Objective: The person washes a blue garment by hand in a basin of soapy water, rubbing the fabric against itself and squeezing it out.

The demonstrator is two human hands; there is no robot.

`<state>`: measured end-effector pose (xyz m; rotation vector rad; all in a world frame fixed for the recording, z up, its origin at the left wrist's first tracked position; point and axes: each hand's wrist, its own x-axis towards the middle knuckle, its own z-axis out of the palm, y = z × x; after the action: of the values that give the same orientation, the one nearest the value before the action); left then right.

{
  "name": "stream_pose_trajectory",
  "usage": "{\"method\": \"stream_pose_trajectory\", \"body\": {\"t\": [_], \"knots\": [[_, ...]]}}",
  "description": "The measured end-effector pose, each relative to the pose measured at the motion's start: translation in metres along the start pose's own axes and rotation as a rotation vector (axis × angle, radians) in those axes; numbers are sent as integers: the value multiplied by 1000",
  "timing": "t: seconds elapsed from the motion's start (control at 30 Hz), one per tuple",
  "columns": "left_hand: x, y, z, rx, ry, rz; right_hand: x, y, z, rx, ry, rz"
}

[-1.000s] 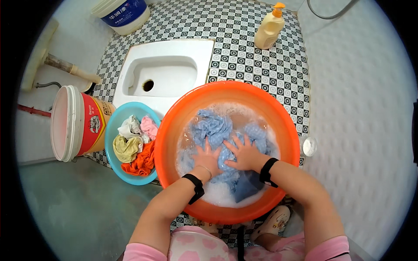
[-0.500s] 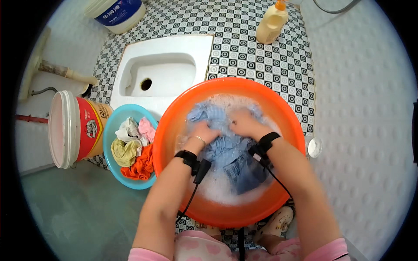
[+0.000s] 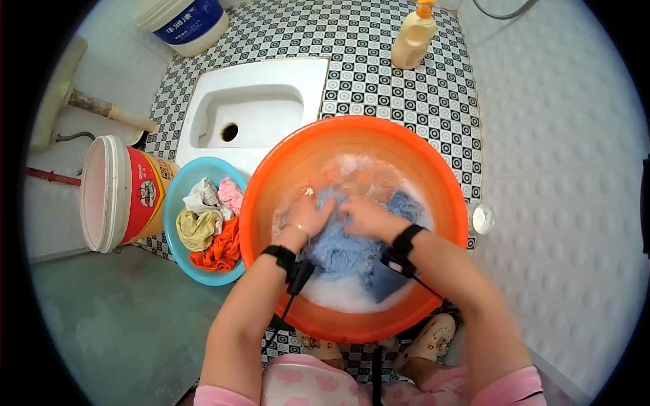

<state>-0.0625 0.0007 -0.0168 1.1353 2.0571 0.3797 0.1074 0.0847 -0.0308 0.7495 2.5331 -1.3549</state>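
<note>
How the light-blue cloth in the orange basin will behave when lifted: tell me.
Likely floppy: the light-blue cloth lies crumpled in soft folds. Probably heavy for its size, since it looks soaked in the orange basin. Perhaps slippery too, given the white suds around it.

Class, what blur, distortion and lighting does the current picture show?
All in the head view: left hand, right hand and blue cloth look softened, perhaps by motion; checkered floor tiles look crisper, their right edge bowed by fisheye distortion; lighting looks fairly even.
</note>
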Motion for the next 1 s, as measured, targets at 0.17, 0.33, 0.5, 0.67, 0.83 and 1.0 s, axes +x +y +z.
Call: {"method": "stream_pose_trajectory", "body": {"t": [0.17, 0.33, 0.5, 0.67, 0.83, 1.0], "knots": [[-66, 21, 4, 521, -269, 312, -78, -28, 13, -474, -67, -212], [-103, 22, 37, 402, -233, 211, -105, -28, 5, -538, -112, 22], [-93, 16, 53, 619, -530, 52, -74, -10, 20, -600, -209, -44], [-53, 4, 55, 577, -385, 36, -32, 22, 25, -724, -103, -33], [0, -22, 33, 375, -186, 39, 36, 3, -26, -379, -180, 63], [5, 25, -6, 89, 273, 42, 39, 26, -47, -12, 358, -49]]}}
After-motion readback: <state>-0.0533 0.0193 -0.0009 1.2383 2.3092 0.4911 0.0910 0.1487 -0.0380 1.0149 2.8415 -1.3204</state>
